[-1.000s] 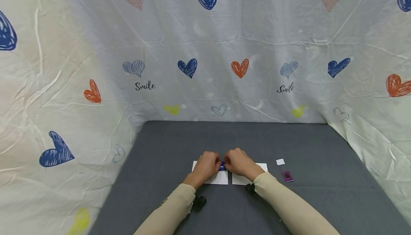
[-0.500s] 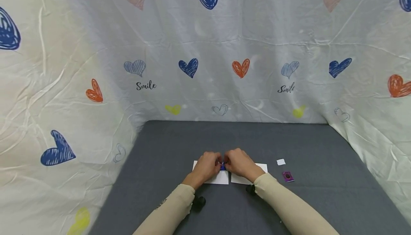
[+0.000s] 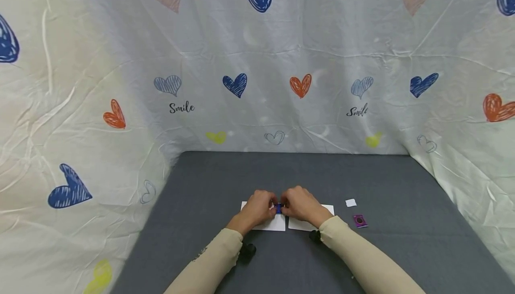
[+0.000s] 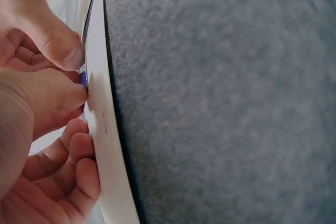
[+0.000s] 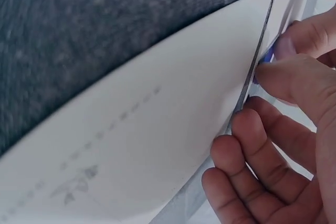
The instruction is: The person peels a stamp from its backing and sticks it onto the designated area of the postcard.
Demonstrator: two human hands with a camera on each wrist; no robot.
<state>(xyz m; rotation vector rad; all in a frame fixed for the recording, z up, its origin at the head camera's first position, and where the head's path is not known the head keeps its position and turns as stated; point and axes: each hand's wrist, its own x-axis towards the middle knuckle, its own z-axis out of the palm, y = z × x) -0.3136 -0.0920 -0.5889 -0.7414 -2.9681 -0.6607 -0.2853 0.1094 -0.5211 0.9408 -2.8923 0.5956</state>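
left hand and right hand together pinch a small blue piece over the left card, near its gap with the right card; contact beneath unclear. work looks partway: blue piece not yet released, squarish purple packet and white scrap unheld. cards smooth, flat; grey cloth matte, fuzzy.

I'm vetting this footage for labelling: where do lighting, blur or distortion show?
Head view: the backdrop looks yellower at picture left, with pale streaks along its creases; left wrist view: the grey cloth is soft and mottled; right wrist view: the white card has smudged printing and a bowed edge, probably lens distortion.
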